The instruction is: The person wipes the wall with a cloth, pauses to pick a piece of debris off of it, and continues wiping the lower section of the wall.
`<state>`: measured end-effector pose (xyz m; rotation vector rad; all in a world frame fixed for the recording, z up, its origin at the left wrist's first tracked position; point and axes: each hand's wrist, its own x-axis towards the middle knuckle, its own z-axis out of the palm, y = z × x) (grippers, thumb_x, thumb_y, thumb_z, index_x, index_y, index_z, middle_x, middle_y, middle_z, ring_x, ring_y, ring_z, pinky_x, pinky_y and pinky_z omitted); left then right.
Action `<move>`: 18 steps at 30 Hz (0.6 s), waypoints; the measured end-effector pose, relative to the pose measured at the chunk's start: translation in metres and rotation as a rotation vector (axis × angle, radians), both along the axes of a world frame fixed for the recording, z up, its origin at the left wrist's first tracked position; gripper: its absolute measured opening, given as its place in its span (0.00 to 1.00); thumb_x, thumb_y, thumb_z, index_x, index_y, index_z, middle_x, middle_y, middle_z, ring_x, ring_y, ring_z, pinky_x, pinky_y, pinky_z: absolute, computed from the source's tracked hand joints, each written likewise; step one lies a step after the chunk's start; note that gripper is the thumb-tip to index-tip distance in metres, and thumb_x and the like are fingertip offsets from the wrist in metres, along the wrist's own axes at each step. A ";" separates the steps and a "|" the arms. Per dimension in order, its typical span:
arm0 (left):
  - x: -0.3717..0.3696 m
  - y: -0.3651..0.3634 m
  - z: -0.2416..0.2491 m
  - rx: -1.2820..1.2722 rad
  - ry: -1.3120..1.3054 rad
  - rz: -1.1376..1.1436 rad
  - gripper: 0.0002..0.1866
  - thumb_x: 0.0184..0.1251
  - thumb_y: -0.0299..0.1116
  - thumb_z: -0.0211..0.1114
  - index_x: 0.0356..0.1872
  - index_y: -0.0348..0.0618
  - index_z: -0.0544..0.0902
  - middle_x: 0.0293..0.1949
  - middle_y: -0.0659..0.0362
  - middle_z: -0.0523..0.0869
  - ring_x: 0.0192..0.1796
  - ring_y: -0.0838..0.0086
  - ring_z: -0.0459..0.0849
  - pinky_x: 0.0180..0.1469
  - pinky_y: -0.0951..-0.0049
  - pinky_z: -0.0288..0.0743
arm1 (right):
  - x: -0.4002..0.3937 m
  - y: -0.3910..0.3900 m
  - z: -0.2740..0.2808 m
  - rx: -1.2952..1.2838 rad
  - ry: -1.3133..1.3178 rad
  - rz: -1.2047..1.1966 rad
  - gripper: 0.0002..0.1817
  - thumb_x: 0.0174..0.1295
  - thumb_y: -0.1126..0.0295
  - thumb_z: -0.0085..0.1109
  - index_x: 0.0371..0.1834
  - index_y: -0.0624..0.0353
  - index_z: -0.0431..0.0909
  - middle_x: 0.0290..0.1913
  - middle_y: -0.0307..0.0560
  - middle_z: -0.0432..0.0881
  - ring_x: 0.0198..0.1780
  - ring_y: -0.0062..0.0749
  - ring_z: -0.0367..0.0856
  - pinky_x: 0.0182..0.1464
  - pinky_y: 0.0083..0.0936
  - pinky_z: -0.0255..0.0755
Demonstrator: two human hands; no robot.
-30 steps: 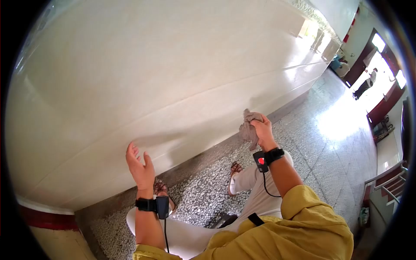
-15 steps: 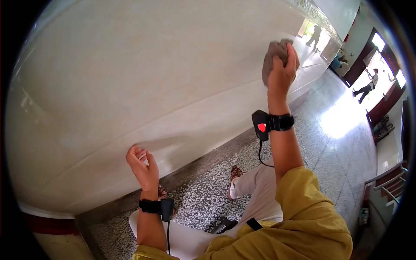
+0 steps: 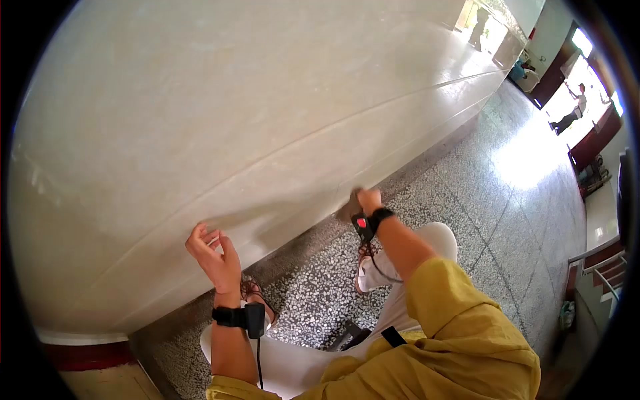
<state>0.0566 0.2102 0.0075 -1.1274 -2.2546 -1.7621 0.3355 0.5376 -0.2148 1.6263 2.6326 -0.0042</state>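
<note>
A brown-grey cloth (image 3: pixel 348 208) is bunched in my right hand (image 3: pixel 371 201), whose fingers are closed round it. That hand is low down, by the bottom edge of the glossy cream tiled wall (image 3: pixel 227 113), and the cloth is partly hidden behind it. My left hand (image 3: pixel 217 259) holds nothing; its fingers are loosely bent and apart, close to the lower part of the wall. Each wrist wears a black strap with a small box and a cable.
Speckled terrazzo floor (image 3: pixel 480 220) runs along the wall, with my sandalled feet on it. A dark red band (image 3: pixel 87 355) marks the lower left corner. Far right, a person (image 3: pixel 577 110) stands in a bright doorway. A stair railing (image 3: pixel 597 267) is at the right edge.
My right hand has come down with the cloth from high on the wall to its bottom edge, moving left and nearer to me. My left hand has barely moved.
</note>
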 end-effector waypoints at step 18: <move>0.020 0.004 0.000 0.008 -0.245 -0.169 0.18 0.67 0.27 0.58 0.58 0.41 0.71 0.44 0.56 0.77 0.42 0.72 0.77 0.43 0.71 0.74 | 0.006 -0.155 0.031 -0.984 1.114 -0.458 0.18 0.59 0.59 0.61 0.46 0.61 0.79 0.42 0.51 0.83 0.45 0.39 0.82 0.43 0.35 0.75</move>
